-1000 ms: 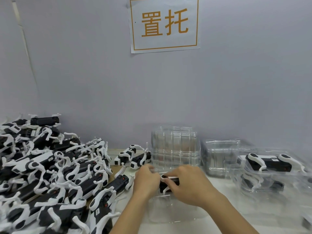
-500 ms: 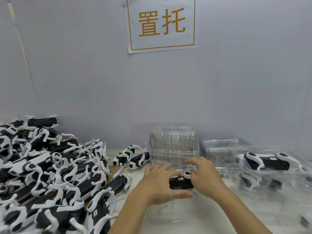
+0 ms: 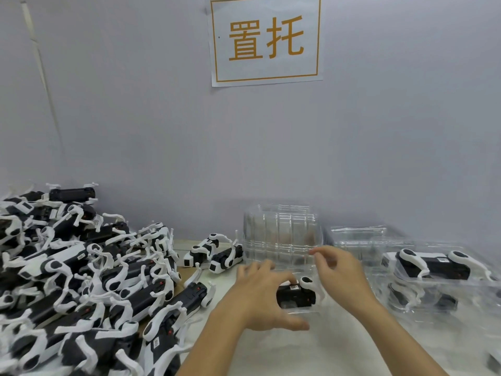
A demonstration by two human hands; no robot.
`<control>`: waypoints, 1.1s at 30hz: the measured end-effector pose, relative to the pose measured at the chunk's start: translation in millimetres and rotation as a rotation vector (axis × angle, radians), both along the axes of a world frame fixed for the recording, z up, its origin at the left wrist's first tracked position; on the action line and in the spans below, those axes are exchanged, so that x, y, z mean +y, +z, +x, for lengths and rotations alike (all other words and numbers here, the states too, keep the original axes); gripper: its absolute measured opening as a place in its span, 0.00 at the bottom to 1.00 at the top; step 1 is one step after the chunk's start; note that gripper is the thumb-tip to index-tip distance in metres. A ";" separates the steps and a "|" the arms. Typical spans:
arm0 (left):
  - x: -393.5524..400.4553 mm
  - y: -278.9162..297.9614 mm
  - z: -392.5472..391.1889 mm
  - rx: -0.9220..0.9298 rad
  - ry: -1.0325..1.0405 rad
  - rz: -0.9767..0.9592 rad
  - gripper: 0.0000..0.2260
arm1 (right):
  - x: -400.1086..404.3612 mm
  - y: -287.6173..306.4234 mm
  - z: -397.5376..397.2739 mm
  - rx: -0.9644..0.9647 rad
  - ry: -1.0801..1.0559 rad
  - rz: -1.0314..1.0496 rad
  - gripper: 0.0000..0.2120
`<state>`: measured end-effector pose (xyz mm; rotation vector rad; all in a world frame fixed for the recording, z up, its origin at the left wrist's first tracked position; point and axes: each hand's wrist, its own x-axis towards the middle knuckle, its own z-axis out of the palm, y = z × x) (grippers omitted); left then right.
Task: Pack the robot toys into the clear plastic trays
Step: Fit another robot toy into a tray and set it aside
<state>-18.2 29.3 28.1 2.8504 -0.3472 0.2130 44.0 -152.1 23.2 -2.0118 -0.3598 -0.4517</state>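
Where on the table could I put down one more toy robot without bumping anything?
The bare white tabletop near the bottom edge, between the two forearms, looks free. A thin strip lies between the big toy pile and the left hand. It is crowded left with toys, behind with the stacked empty trays, and right with the packed trays.

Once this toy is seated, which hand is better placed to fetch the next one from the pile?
Probably the left hand: the heap of black-and-white robot toys lies on its side, while the right hand is nearer the stacked clear plastic trays.
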 end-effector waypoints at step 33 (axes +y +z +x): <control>-8.2 24.3 -1.8 -0.698 0.174 -0.234 0.34 | -2.7 48.5 -24.4 -0.130 0.120 0.452 0.15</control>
